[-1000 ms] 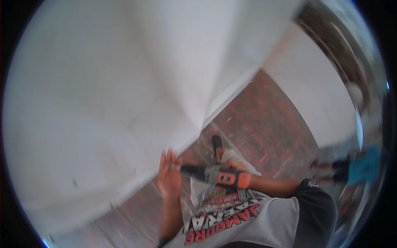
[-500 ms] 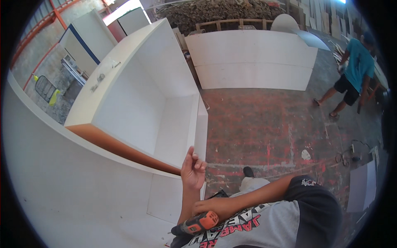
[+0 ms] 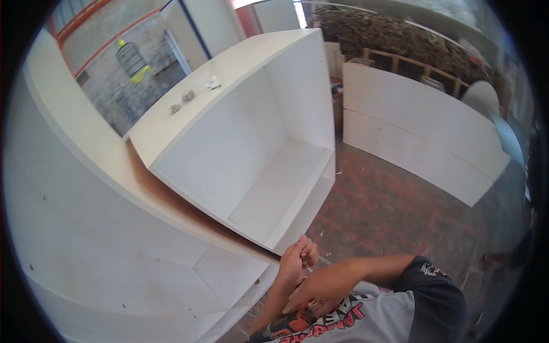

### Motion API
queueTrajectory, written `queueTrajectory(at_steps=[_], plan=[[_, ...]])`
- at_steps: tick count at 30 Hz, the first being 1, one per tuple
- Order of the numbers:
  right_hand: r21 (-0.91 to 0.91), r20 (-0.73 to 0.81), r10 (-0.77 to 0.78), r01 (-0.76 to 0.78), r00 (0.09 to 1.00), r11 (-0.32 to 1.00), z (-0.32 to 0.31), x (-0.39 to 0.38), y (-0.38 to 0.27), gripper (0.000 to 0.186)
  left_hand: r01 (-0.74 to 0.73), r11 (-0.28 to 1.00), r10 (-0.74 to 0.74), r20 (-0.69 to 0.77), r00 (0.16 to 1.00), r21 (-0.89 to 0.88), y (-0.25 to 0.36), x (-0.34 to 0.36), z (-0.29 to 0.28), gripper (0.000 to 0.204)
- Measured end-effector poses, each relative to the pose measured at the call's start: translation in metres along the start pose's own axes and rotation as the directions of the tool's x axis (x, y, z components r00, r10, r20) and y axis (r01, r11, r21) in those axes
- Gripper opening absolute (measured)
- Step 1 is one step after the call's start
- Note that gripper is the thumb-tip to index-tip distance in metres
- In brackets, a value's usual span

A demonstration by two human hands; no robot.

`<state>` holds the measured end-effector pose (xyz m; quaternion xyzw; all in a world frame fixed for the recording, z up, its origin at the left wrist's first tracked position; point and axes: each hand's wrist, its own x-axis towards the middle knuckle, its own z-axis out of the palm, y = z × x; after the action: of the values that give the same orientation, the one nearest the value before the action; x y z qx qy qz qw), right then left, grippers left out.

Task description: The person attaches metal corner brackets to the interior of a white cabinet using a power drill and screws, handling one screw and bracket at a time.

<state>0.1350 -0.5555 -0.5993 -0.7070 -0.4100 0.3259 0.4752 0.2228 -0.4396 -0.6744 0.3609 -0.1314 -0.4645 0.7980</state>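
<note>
- Head view: the left hand, low in the frame just right of centre, curls narrow against the corner of the white cabinet panel (whether it truly grips, I cannot tell).
- The right hand lies just below it, fingers spread flat, holding nothing.
- An open white cabinet box fills the middle; small hardware bits sit on its top, upper left.
- White curved boards stand at the right on the brick floor.

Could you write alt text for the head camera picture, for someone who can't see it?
A person's left hand grips the corner of a large white panel, with the right hand just below. Behind stands an open white cabinet on a reddish floor.
</note>
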Motion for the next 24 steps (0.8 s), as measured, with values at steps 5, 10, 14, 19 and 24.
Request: queueTrajectory(at_steps=[5,10,14,19,24], plan=[[-0.361,-0.497,-0.290,0.109,0.818,0.926,-0.165,-0.028,-0.044,0.021,-0.027,1.000,0.028,-0.098,0.995,0.007,0.002,0.008,-0.017,0.037],[-0.550,-0.830,-0.503,-0.199,0.241,0.811,-0.358,0.012,-0.055,0.023,-0.082,0.996,0.078,-0.089,0.993,-0.032,0.028,0.052,0.004,0.028],[-0.590,-0.806,-0.399,-0.535,0.438,0.604,-0.460,0.044,-0.063,0.032,-0.134,0.991,0.131,-0.101,0.986,-0.020,0.052,0.094,-0.002,0.029],[-0.634,-0.720,-0.209,-0.505,0.662,0.585,-0.503,0.069,-0.076,0.037,-0.201,0.977,0.203,0.021,0.979,-0.076,0.073,0.142,-0.023,0.033],[-0.632,-0.638,-0.237,-0.323,0.733,0.704,-0.528,0.087,-0.072,0.036,-0.223,0.975,0.223,-0.043,0.974,0.011,0.093,0.165,-0.035,0.040]])
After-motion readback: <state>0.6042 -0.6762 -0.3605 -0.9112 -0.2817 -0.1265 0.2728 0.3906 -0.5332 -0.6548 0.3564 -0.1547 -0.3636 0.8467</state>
